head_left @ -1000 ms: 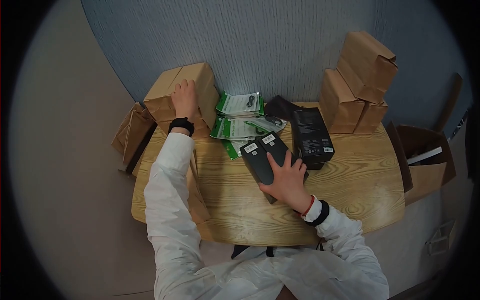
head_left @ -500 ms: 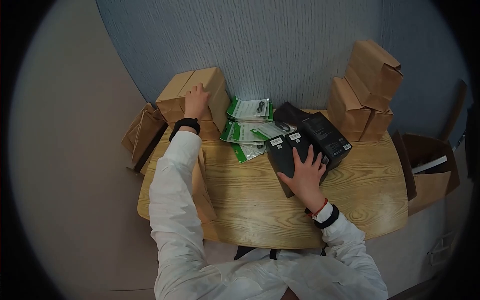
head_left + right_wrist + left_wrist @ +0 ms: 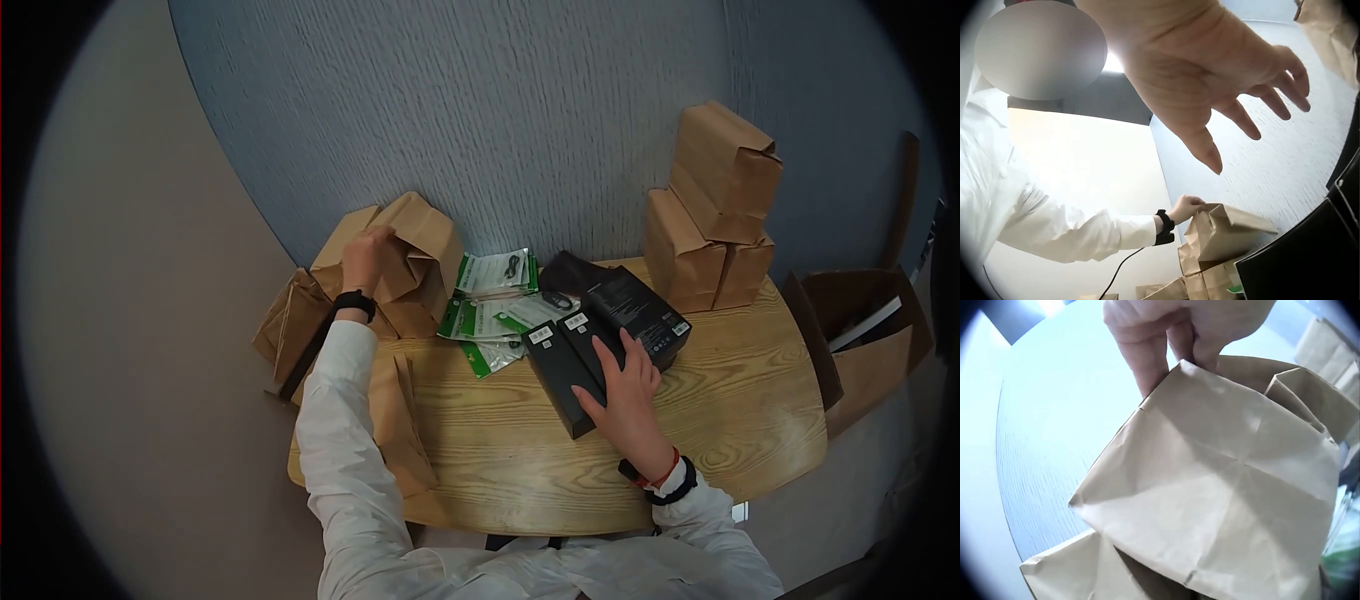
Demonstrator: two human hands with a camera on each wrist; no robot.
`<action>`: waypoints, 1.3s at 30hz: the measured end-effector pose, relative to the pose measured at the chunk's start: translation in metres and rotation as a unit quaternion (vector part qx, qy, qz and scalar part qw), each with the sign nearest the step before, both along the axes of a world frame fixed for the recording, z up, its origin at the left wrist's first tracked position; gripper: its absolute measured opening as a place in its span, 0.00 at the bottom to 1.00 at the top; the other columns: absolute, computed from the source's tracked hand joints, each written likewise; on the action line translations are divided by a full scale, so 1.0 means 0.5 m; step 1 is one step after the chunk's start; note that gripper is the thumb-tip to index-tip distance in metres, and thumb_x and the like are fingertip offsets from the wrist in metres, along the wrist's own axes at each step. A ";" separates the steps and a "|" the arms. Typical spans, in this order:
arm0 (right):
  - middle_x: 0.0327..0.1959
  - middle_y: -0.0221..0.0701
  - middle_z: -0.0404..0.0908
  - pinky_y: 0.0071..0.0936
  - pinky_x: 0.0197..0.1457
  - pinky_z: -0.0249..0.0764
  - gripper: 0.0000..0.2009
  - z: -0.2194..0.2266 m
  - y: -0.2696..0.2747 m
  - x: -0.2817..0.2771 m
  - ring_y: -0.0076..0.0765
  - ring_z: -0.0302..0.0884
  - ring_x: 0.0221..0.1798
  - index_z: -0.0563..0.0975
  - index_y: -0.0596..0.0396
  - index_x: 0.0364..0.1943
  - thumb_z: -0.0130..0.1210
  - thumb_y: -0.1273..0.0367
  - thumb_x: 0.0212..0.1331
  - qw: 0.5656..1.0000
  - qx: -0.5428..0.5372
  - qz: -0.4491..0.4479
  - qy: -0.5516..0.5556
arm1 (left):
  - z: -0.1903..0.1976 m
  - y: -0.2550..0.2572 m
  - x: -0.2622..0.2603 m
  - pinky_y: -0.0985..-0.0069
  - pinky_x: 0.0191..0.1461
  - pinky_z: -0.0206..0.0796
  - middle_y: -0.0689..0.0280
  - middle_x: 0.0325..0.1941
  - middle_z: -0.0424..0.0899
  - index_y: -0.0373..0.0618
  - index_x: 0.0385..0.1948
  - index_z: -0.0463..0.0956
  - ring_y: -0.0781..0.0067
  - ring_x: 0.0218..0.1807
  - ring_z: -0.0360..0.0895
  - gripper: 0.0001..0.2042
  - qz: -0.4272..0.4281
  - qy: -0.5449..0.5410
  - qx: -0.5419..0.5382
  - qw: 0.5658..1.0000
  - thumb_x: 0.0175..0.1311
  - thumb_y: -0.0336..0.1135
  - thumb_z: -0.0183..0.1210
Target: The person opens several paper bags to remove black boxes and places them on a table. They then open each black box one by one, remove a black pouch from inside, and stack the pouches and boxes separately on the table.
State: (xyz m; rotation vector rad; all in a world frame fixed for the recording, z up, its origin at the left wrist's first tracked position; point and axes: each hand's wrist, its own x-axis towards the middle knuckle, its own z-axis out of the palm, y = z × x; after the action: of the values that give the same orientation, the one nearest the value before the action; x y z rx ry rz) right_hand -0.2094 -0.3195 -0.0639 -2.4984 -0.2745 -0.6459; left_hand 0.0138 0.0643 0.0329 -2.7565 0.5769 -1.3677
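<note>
1. Head view: a blue-grey wall (image 3: 560,110) stood behind a wooden table (image 3: 490,480).
2. Three paper bags (image 3: 722,180) were stacked at the right rear.
3. One brown bag (image 3: 1229,469) was tilted over other bags at the left rear.
4. One larger black box (image 3: 635,310) lay just right of two slim black boxes (image 3: 548,365), which were side by side near the table's middle.
5. Left hand (image 3: 363,260): narrow grip, pinching the brown bag's edge.
6. Right hand (image 3: 630,405): wide, holding nothing, fingers extended over the slim black boxes; contact could not be determined.
7. Green-and-white packets (image 3: 495,270) lay behind the slim black boxes.
</note>
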 end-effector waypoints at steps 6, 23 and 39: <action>0.62 0.45 0.58 0.39 0.61 0.62 0.34 0.010 0.024 0.006 0.50 0.63 0.60 0.60 0.54 0.66 0.62 0.68 0.54 0.951 0.203 0.228 0.037 | 0.075 -0.033 -0.099 0.69 0.36 0.71 0.57 0.31 0.83 0.42 0.33 0.82 0.57 0.33 0.81 0.06 -0.013 -0.006 -0.184 0.983 0.56 0.29 0.59; 0.69 0.52 0.47 0.44 0.69 0.55 0.43 0.047 0.133 -0.017 0.59 0.49 0.70 0.57 0.49 0.68 0.68 0.59 0.47 0.898 0.259 0.355 0.031 | 0.000 -0.161 -0.470 0.76 0.29 0.69 0.56 0.24 0.81 0.36 0.29 0.81 0.66 0.25 0.80 0.04 -0.142 0.344 -0.224 0.901 0.54 0.26 0.62; 0.58 0.46 0.65 0.38 0.53 0.68 0.39 0.012 0.130 -0.072 0.50 0.69 0.48 0.59 0.67 0.63 0.62 0.56 0.52 0.964 0.062 0.257 -0.019 | 0.027 -0.228 -0.451 0.80 0.28 0.67 0.65 0.24 0.83 0.36 0.34 0.82 0.82 0.25 0.77 0.09 -0.116 0.441 -0.240 0.857 0.62 0.33 0.59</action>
State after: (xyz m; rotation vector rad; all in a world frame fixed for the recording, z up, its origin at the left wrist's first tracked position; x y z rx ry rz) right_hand -0.2456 -0.2547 -0.0579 -2.1638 -0.8359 -0.4737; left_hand -0.2115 -0.0494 0.0462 -3.7759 0.6420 -0.1253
